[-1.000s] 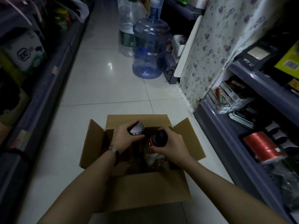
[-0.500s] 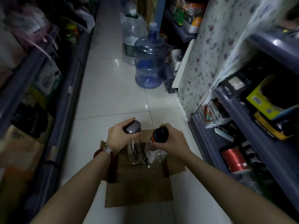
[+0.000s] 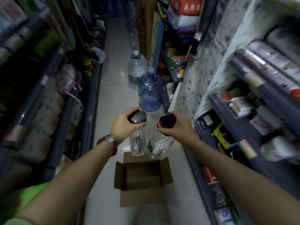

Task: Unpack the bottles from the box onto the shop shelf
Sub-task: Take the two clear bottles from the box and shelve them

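My left hand grips the top of a clear bottle with a silver lid. My right hand grips a clear bottle with a black cap and orange ring, white paper showing inside it. Both bottles hang upright in the air, side by side, above the far edge of the open cardboard box on the floor. The box's inside looks dark and I see nothing in it. The shop shelf runs along my right, crowded with goods.
A blue water jug and a clear one stand on the tiled aisle floor ahead. Stocked shelves line the left side. A floral cloth hangs over part of the right shelving. The aisle is narrow.
Both hands have lifted the two bottles out of the box and well above it. The view has risen, so the box lies farther below.
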`<act>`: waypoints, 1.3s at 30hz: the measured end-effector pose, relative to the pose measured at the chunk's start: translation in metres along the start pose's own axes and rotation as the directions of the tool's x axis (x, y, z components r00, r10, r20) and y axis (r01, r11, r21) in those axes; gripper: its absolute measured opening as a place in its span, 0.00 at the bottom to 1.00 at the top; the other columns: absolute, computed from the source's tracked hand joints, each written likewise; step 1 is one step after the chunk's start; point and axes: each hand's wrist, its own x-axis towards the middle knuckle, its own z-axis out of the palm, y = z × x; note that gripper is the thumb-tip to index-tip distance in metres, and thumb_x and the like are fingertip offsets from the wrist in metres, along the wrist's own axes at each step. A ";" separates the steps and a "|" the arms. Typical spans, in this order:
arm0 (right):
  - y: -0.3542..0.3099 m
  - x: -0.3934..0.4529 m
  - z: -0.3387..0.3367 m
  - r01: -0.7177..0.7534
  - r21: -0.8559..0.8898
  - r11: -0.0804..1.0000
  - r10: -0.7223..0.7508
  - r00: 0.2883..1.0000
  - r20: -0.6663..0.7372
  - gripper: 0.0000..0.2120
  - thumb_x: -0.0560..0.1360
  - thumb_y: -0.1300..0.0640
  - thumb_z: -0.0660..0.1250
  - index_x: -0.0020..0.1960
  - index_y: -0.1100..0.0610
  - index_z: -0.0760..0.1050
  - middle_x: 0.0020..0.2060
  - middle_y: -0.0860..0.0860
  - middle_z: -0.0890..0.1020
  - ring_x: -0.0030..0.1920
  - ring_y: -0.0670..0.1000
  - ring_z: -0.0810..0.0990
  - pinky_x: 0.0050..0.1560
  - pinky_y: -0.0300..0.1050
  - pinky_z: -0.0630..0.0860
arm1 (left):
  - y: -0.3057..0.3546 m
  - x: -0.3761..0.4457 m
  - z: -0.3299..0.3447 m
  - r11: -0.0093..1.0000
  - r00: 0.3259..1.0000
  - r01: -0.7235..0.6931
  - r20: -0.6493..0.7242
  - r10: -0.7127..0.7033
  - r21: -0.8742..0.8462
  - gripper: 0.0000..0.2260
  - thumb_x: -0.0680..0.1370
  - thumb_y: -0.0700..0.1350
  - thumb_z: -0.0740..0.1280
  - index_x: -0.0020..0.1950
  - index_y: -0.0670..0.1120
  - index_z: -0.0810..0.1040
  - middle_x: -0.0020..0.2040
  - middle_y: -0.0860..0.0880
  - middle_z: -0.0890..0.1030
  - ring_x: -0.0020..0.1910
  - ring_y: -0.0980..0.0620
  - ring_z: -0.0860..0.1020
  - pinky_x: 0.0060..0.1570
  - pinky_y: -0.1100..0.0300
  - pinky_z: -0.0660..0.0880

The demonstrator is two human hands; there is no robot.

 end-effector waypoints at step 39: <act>-0.237 -0.086 -0.403 -0.126 -0.030 0.992 0.076 0.747 -0.661 0.19 0.59 0.42 0.80 0.45 0.49 0.82 0.40 0.43 0.86 0.42 0.38 0.82 0.40 0.30 0.77 | 0.473 0.022 -0.023 0.775 0.806 -0.337 0.261 0.530 -0.534 0.24 0.60 0.47 0.81 0.54 0.51 0.81 0.47 0.52 0.86 0.49 0.54 0.84 0.55 0.54 0.79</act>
